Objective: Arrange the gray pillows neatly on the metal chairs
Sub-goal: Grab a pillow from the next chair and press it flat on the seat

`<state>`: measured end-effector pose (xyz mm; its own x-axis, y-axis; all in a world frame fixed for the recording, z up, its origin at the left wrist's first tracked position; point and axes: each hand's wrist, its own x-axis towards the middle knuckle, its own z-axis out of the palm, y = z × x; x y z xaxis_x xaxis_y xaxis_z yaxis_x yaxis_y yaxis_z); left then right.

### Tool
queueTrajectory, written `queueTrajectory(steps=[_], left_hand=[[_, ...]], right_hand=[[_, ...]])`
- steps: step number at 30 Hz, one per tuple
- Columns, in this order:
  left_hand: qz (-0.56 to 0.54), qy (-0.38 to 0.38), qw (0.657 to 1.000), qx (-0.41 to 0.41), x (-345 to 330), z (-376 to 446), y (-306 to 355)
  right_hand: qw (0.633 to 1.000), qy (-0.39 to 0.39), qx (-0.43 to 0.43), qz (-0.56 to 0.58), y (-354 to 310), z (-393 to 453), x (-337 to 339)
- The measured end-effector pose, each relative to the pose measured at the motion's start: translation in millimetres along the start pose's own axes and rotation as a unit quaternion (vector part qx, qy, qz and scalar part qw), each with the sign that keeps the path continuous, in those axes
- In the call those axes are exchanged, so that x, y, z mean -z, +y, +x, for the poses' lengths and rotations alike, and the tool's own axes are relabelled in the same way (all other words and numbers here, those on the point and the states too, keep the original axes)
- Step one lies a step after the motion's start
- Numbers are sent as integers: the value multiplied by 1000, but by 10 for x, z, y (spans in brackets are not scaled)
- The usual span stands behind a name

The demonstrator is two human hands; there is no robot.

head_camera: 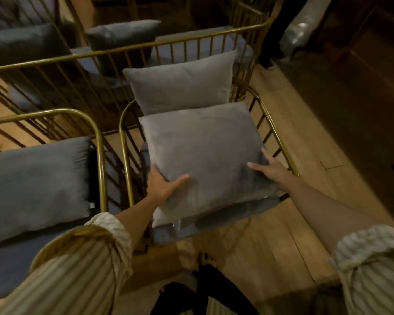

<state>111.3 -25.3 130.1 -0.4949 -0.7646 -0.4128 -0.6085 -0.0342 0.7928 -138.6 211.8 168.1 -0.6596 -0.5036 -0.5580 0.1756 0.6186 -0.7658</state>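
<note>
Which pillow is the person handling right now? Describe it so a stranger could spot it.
Find the gold metal chair nearest the person, right of centre. The gray pillow lies on its seat, in front of another pillow propped against the backrest. It alone has the left hand and right hand on its near corners.

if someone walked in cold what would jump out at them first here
Most likely the large gray pillow lying flat on the seat of the centre gold metal chair, with the left hand and right hand pressed on its near corners. Next, a second gray pillow propped upright against that chair's back. To the left, another pillow lies on a neighbouring chair.
</note>
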Motion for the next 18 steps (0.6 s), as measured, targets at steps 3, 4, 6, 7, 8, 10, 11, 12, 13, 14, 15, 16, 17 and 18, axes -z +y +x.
queueTrajectory(steps=[3, 4, 6, 7, 8, 10, 11, 12, 13, 14, 15, 16, 17, 18], left_hand=[[203, -124, 971, -22, -375, 131, 100], [265, -156, 952, -2, -480, 119, 177], [320, -177, 930, 33, -603, 111, 290], [321, -174, 930, 40, -635, 129, 297], [317, -171, 932, 43, -647, 148, 266], [316, -172, 932, 43, -635, 166, 169], [317, -172, 932, 40, -620, 166, 119], [319, -173, 931, 31, -607, 161, 76], [322, -168, 932, 21, -586, 159, 34], [324, -163, 932, 10, -557, 159, -4], [328, -157, 931, -1, -528, 158, -37], [329, -148, 933, -11, -472, 153, -78], [323, -141, 936, -19, -407, 151, -130], [309, -134, 941, -23, -312, 147, -188]], right_hand=[[981, -82, 2, -177, -30, 151, -260], [960, -105, -1, -260, -16, 225, -379], [920, -122, 1, -372, 58, 379, -557], [914, -118, -2, -389, 100, 424, -615], [912, -111, -5, -395, 135, 444, -651], [914, -96, -19, -394, 142, 377, -686], [914, -89, -23, -395, 136, 329, -708], [915, -82, -26, -394, 139, 293, -725], [917, -75, -25, -392, 142, 273, -745], [919, -71, -24, -388, 138, 261, -768], [921, -67, -24, -383, 119, 250, -781], [925, -60, -24, -375, 72, 244, -810], [930, -42, -21, -365, 38, 259, -849], [934, -15, -12, -357, -9, 276, -908]])
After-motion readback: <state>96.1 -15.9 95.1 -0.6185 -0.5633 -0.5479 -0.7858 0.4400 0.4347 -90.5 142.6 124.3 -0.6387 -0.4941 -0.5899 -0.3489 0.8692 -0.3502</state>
